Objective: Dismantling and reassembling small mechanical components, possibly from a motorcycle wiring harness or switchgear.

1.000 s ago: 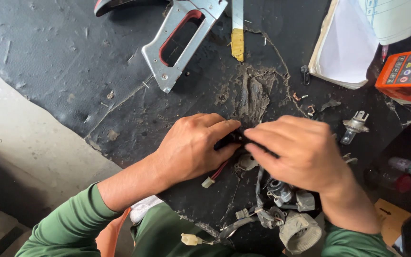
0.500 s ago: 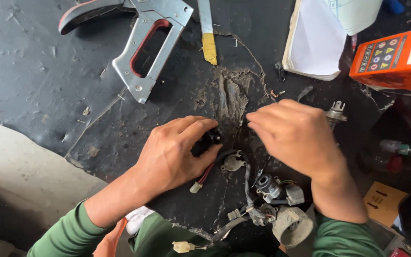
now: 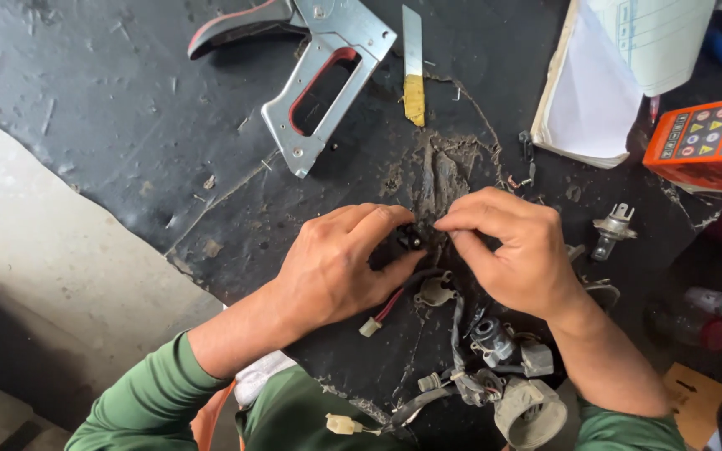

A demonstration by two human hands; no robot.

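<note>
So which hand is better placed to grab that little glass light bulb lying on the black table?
Probably the right hand. The small glass bulb with a metal base lies just beside it, while the left hand sits farther away, pinching the small black plug part with the red wire.

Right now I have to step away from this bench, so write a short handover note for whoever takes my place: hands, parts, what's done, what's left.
Left hand: fingers pinch a small black part from the left, over the black worktop.
Right hand: fingertips meet the same part from the right.
A red and black lead with a white plug trails from under the left hand.
Nearby: a bundle of connectors and sockets below the right hand, a bulb to its right, a staple gun and a knife blade above.
Done: part picked up, held in both hands.
Left: not clear from this view; the fingers hide the part.
</note>
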